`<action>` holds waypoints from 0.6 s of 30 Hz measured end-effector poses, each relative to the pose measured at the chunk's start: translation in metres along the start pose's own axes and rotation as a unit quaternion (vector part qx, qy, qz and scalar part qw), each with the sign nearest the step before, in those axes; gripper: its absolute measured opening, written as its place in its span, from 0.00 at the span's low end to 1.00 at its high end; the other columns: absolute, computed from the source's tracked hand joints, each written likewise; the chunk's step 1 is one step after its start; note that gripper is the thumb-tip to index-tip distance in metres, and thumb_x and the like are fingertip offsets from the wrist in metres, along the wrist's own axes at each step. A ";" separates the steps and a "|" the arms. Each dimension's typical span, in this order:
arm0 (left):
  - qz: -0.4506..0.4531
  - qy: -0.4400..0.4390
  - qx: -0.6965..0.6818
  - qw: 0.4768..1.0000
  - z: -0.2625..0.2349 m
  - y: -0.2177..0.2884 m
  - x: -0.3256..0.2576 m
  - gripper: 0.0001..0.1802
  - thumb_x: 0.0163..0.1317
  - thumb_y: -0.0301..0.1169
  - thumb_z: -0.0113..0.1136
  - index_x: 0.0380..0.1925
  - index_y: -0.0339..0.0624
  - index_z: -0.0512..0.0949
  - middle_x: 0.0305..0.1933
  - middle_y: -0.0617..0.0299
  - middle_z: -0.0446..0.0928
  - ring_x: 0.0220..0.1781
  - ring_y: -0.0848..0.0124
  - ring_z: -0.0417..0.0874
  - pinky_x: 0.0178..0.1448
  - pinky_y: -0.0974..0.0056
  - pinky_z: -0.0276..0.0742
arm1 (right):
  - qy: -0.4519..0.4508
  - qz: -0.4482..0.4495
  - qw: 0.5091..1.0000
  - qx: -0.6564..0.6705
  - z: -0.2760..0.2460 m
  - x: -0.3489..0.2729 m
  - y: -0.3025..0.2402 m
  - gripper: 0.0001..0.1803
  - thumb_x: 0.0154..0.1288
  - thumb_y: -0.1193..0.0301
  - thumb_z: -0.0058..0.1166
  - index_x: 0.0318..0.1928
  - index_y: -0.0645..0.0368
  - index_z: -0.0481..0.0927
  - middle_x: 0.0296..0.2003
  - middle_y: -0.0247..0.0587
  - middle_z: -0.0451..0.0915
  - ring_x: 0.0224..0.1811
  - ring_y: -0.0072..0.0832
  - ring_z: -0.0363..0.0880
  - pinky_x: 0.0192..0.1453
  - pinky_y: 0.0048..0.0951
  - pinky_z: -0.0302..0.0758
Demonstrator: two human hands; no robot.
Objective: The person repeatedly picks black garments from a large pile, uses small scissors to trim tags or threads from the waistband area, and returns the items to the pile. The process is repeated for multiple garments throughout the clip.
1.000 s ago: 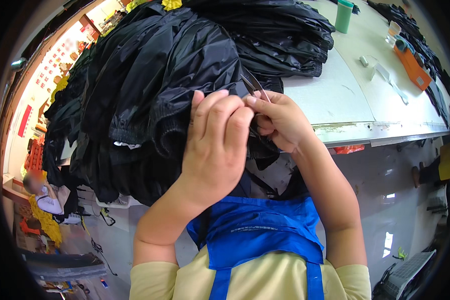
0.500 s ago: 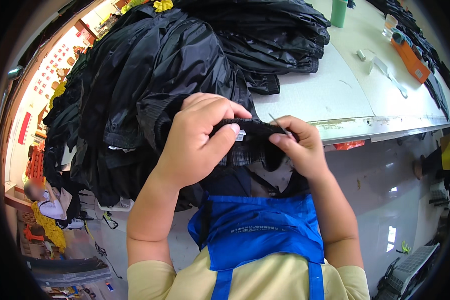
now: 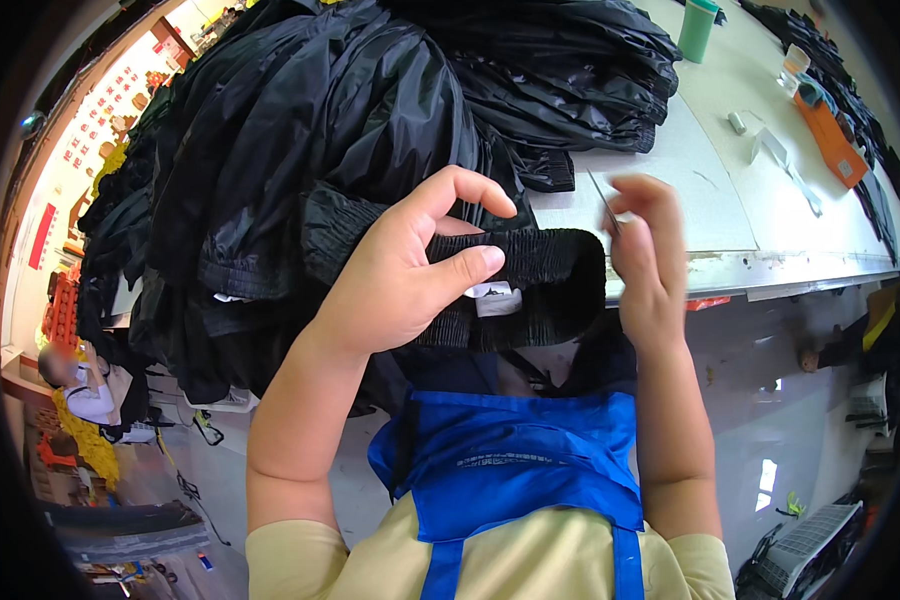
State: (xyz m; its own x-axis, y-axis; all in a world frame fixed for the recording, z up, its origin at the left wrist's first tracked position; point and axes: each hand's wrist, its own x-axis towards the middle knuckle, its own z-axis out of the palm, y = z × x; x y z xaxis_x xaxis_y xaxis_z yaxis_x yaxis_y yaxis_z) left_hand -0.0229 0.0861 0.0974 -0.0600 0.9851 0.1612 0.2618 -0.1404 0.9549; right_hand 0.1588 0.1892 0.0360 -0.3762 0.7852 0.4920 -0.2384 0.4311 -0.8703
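Observation:
My left hand [image 3: 395, 265] holds a black garment by its gathered elastic waistband [image 3: 545, 250]. Its thumb lies over the band's edge, the index finger is lifted and bent, and the other fingers are partly hidden behind the cloth. A white label [image 3: 497, 300] shows inside the band, just below the thumb. To the right of the band, apart from it, my right hand [image 3: 652, 262] grips a thin, pointed metal tool [image 3: 601, 195] whose tip points up and left. Motion blurs this hand, and the tool's exact kind cannot be made out.
Heaped black garments [image 3: 300, 130] cover the left and back of the pale worktable [image 3: 690, 205]. At the right stand a green bottle [image 3: 697, 30] and a clear cup [image 3: 795, 60], near an orange box [image 3: 830, 140] and a white strip [image 3: 785, 165]. A person [image 3: 85, 385] sits far left.
My right hand has let go of the waistband and moved up and right with the tool. The left index finger has lifted, and the band hangs wider, showing more of the label.

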 end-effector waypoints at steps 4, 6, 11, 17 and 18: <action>0.020 -0.008 0.004 1.000 -0.004 -0.002 0.003 0.11 0.59 0.24 0.59 0.42 0.40 0.71 0.41 0.65 0.72 0.41 0.78 0.74 0.43 0.73 0.72 | -0.056 -0.184 0.954 -0.231 -0.009 -0.012 -0.022 0.16 0.46 0.70 0.70 0.35 0.62 0.79 0.27 0.40 0.77 0.25 0.27 0.73 0.26 0.23 0.70; 0.006 -0.001 -0.040 0.999 -0.003 -0.007 0.004 0.11 0.59 0.24 0.59 0.42 0.41 0.71 0.41 0.66 0.71 0.41 0.79 0.73 0.43 0.73 0.72 | -0.052 -0.194 0.949 -0.244 -0.009 -0.015 -0.019 0.19 0.40 0.70 0.72 0.34 0.62 0.80 0.27 0.39 0.77 0.26 0.29 0.76 0.27 0.26 0.72; -0.049 0.010 -0.095 0.994 0.000 -0.002 0.004 0.14 0.56 0.24 0.61 0.40 0.41 0.69 0.41 0.69 0.67 0.41 0.81 0.71 0.46 0.77 0.69 | -0.040 -0.245 0.932 -0.263 -0.008 -0.013 -0.016 0.19 0.37 0.70 0.73 0.33 0.60 0.81 0.26 0.36 0.77 0.23 0.28 0.75 0.26 0.26 0.70; -0.062 0.014 -0.089 0.994 0.000 -0.003 0.003 0.14 0.56 0.25 0.61 0.41 0.41 0.69 0.41 0.68 0.67 0.42 0.81 0.70 0.46 0.76 0.69 | -0.040 -0.252 0.928 -0.272 0.000 -0.013 -0.016 0.18 0.37 0.70 0.72 0.32 0.58 0.82 0.25 0.33 0.77 0.22 0.26 0.73 0.26 0.27 0.67; -0.063 0.016 -0.085 0.994 -0.001 -0.004 0.003 0.14 0.56 0.25 0.61 0.41 0.41 0.69 0.41 0.68 0.67 0.43 0.81 0.70 0.47 0.76 0.69 | -0.037 -0.261 0.924 -0.276 0.002 -0.013 -0.016 0.17 0.37 0.70 0.72 0.32 0.58 0.82 0.25 0.33 0.77 0.22 0.26 0.73 0.26 0.27 0.67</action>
State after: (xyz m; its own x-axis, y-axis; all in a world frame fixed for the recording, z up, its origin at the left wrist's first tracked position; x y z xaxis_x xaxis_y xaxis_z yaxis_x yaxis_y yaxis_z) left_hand -0.0246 0.0896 0.0944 -0.1140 0.9926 0.0423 0.0846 -0.0327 0.9959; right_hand 0.1657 0.1715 0.0440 -0.4047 0.3815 0.8310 0.0812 0.9202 -0.3829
